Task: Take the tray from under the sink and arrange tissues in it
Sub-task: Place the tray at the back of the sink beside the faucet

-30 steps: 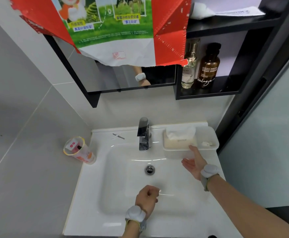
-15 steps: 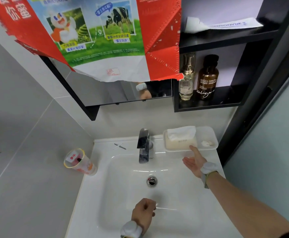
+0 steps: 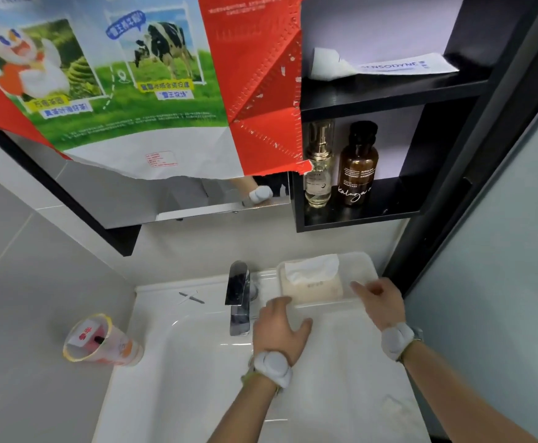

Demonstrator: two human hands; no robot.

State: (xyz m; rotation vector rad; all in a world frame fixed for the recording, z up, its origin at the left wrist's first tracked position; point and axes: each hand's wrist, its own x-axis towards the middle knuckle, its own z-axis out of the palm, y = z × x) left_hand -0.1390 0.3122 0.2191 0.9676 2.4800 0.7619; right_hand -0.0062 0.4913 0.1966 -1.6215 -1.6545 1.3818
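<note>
Tray point(image 3: 362, 266) edges were bracketed by both hands, each held open with nothing gripped: the left hand point(image 3: 279, 330) lay spread just beside the near-left corner, and the right hand point(image 3: 378, 302) reached over the near-right part of the rim, though contact could not be confirmed. Between them the tissue pack point(image 3: 312, 281) was seen lying in the tray's left half, its long side running left to right. Further out, the tray rested on the sink point(image 3: 197, 362) ledge behind the basin, right of the faucet point(image 3: 239, 295), so the right hand was judged nearer the vacant right half.
</note>
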